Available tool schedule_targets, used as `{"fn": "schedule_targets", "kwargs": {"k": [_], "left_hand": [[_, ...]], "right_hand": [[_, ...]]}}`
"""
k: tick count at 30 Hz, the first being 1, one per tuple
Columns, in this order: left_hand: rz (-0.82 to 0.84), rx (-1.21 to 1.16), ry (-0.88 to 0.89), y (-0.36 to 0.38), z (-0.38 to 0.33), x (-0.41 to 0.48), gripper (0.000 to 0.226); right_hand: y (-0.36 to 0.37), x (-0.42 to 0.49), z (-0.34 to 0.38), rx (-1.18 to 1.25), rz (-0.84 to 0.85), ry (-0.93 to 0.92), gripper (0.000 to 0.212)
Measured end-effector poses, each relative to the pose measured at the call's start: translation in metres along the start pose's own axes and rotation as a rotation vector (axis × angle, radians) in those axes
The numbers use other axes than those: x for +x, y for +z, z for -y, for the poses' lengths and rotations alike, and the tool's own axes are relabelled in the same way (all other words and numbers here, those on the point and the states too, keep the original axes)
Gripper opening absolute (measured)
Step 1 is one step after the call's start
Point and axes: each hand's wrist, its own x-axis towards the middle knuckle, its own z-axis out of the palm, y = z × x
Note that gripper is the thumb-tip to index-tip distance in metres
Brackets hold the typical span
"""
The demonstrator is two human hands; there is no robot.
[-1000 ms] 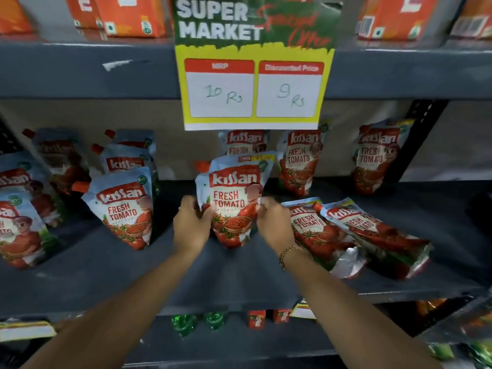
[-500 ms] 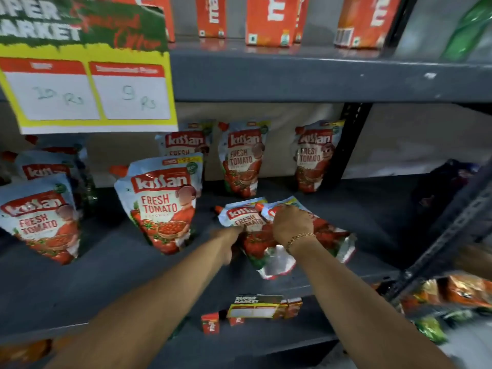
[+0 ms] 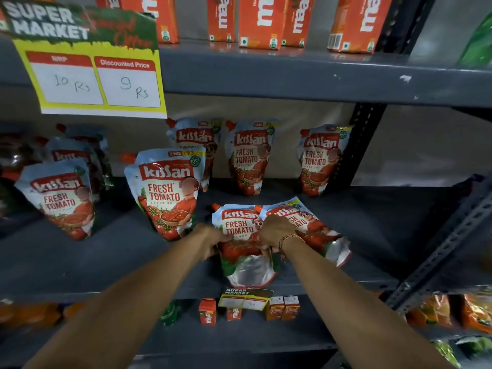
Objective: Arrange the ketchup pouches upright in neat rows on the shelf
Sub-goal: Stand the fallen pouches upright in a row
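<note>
Two ketchup pouches lie flat on the grey shelf [image 3: 372, 235], side by side. My left hand [image 3: 210, 239] grips the left edge of the nearer lying pouch [image 3: 241, 251]. My right hand [image 3: 275, 230] is closed on its right edge, and it also covers part of the second lying pouch [image 3: 319, 230]. Several pouches stand upright: one at the front middle [image 3: 167, 193], one at the front left [image 3: 62, 201], and three along the back wall [image 3: 195, 141] [image 3: 250, 155] [image 3: 320, 158].
A yellow price sign [image 3: 98, 78] hangs from the shelf above, where orange juice cartons [image 3: 262, 20] stand. A perforated black upright [image 3: 358, 145] bounds the shelf on the right. Small cartons [image 3: 207, 311] and another sign sit on the shelf below.
My hands left the upright front-middle pouch and moved right to the lying pouches, closing on the nearer one. The view has shifted right.
</note>
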Motion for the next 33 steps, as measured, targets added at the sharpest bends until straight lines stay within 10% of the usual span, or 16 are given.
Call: {"fn": "schedule_targets", "kwargs": {"k": [15,22,26,33], "left_hand": [[-0.244,0.005,0.840,-0.008,-0.031,-0.020,0.032],[-0.483,0.129,0.654,0.002,-0.005,-0.007,0.023],[-0.558,-0.247,0.318,0.029,0.010,-0.010,0.033],[0.103,-0.272,-0.033,0.090,0.007,-0.020,0.009]], "right_hand": [[0.011,-0.005,-0.003,0.483,-0.850,-0.320,0.017],[0.042,0.004,-0.005,0.530,-0.583,-0.194,0.015],[0.037,0.010,-0.012,0.495,-0.568,-0.213,0.017],[-0.021,0.026,-0.065,-0.118,-0.367,0.249,0.050]]}}
